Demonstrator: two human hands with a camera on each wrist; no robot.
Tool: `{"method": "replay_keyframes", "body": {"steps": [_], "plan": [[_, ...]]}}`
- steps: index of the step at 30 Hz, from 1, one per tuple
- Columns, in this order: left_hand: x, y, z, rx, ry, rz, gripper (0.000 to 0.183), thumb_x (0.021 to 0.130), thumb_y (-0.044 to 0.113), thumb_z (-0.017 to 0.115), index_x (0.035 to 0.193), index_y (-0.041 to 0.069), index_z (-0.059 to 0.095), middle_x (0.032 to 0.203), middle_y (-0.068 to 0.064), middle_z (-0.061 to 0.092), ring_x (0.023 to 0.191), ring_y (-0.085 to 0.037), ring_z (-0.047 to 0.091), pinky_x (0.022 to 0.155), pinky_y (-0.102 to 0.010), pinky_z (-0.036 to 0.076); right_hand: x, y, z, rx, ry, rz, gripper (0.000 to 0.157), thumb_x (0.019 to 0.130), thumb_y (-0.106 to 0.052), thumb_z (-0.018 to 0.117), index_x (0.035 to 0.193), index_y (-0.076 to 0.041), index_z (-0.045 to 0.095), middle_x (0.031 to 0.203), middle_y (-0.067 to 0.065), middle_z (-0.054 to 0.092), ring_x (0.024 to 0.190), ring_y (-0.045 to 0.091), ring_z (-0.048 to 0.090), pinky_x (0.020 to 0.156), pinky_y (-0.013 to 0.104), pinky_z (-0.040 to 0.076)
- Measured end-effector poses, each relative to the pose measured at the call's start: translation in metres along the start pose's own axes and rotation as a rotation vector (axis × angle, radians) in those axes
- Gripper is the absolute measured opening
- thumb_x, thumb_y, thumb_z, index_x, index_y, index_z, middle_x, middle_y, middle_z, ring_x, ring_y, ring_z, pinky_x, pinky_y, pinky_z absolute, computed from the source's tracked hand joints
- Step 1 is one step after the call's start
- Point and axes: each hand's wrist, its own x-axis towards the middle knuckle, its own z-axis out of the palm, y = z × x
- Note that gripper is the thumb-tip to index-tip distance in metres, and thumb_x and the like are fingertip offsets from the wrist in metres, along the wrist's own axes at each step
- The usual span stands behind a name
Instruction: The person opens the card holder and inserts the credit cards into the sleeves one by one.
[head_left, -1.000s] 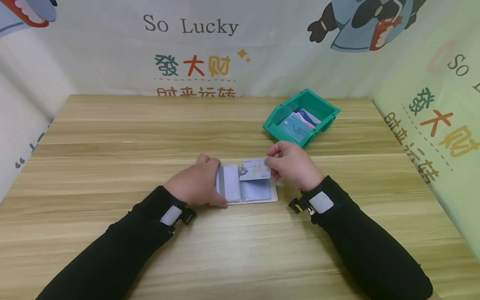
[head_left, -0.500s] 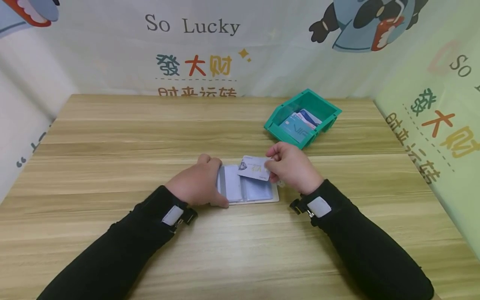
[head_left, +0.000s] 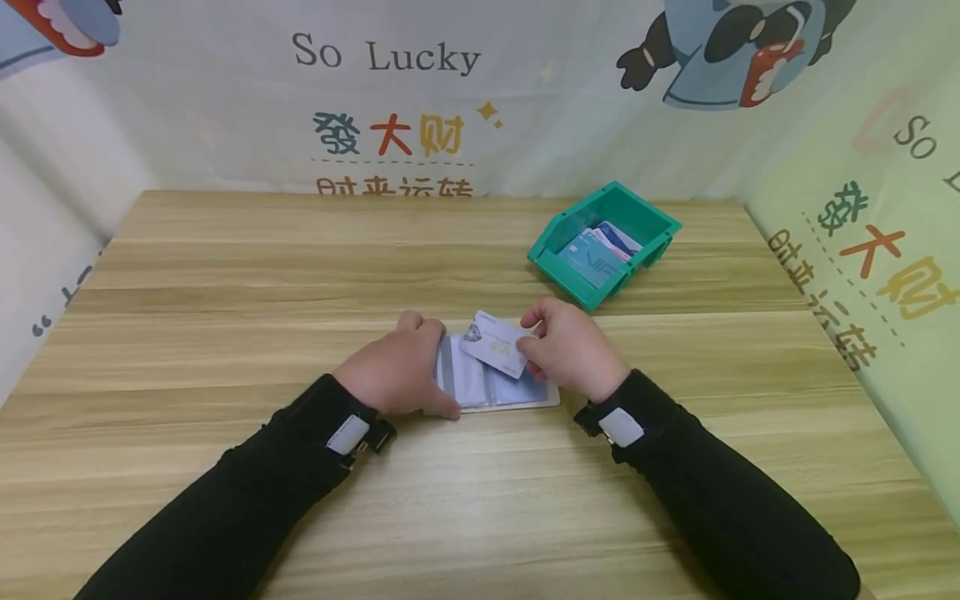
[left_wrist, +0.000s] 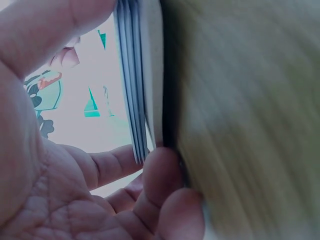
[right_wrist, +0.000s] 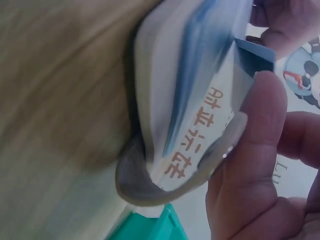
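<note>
An open card holder with clear sleeves lies on the wooden table. My left hand grips its left side; in the left wrist view the thumb and fingers span the stacked sleeves and the pale cover. Between thumb and fingers, my right hand pinches a white card with gold lettering by its right end. The card is tilted above the holder, partly covering both sleeves. Seen from the right wrist, a pale closing strap curls out from the holder's edge, near the right thumb.
A green bin stands behind my right hand, with several cards in it. Printed cloth hangs along the back and both sides of the wooden table.
The right hand has shifted left and slightly toward me with the white card. The card has turned clockwise, its right end now lower. The left hand keeps its hold on the card holder.
</note>
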Motion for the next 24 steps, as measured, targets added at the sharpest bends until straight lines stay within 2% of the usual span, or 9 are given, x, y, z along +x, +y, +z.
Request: {"method": "replay_keyframes", "body": {"steps": [4,7,12,18,24], "plan": [[0.000,0.001,0.001,-0.002,0.002,0.000,0.097,0.059,0.055,0.083,0.128,0.001,0.041,0.111,-0.011,0.036,0.077,-0.021,0.052,0.065,-0.031,0.049,-0.002,-0.004,0.004,-0.109,-0.032,-0.002,0.013,0.091,-0.018,0.059,0.099,-0.007,0.059,0.066,0.007,0.061,0.055,0.018,0.057,0.050,0.031,0.046],[0.000,0.001,0.001,-0.009,0.001,-0.001,0.097,0.059,0.055,0.083,0.128,0.000,0.041,0.110,-0.010,0.035,0.075,-0.020,0.052,0.064,-0.030,0.049,-0.004,-0.007,0.007,-0.183,-0.048,-0.019,0.015,0.092,-0.019,0.058,0.098,-0.007,0.064,0.070,0.005,0.062,0.057,0.017,0.057,0.053,0.031,0.046],[-0.001,0.002,0.002,-0.015,0.000,0.004,0.098,0.059,0.054,0.083,0.128,-0.001,0.041,0.108,-0.010,0.035,0.075,-0.019,0.051,0.062,-0.029,0.048,-0.004,-0.010,0.012,-0.262,-0.065,-0.047,0.024,0.092,-0.018,0.057,0.109,-0.005,0.067,0.079,0.003,0.062,0.068,0.014,0.056,0.060,0.029,0.048],[0.000,0.002,0.002,-0.008,0.005,0.020,0.098,0.059,0.054,0.083,0.128,-0.002,0.042,0.111,-0.011,0.035,0.076,-0.019,0.051,0.064,-0.029,0.048,-0.006,-0.013,0.018,-0.240,-0.082,-0.030,0.030,0.092,-0.016,0.057,0.120,-0.006,0.062,0.083,0.002,0.063,0.070,0.015,0.056,0.061,0.029,0.047],[0.002,0.002,0.003,-0.018,0.016,0.032,0.094,0.060,0.053,0.083,0.127,0.000,0.043,0.110,-0.009,0.036,0.076,-0.018,0.051,0.064,-0.028,0.048,-0.008,-0.017,0.021,-0.220,-0.097,-0.049,0.033,0.093,-0.016,0.056,0.124,-0.005,0.059,0.095,0.003,0.062,0.073,0.014,0.055,0.057,0.027,0.047]]}}
